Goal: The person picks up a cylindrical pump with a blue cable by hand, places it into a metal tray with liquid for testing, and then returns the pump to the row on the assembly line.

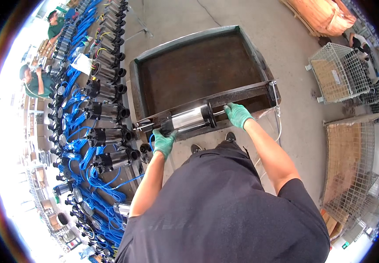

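A submersible pump (188, 119) with a shiny silver barrel and black ends lies sideways along the near side of a dark metal tank (142, 96). My left hand (164, 143), in a green glove, grips the pump's black left end from the near side, thumb and fingers apart around it. A thin metal rod (219, 113) stands out from the pump's black right end. At the rod's outer end is my right hand (238, 115), also gloved in green, with its fingers closed around it; the fingertips are partly hidden. Another metal rod (144, 126) lies left of the pump.
Rows of similar pumps (106, 136) with coiled blue cables (95, 175) fill the bench at left. Two people (40, 83) work beyond it. A pale hose (279, 127) hangs at the tank's right corner. Wire cages (339, 72) and a wrapped pallet load (321, 15) stand at right.
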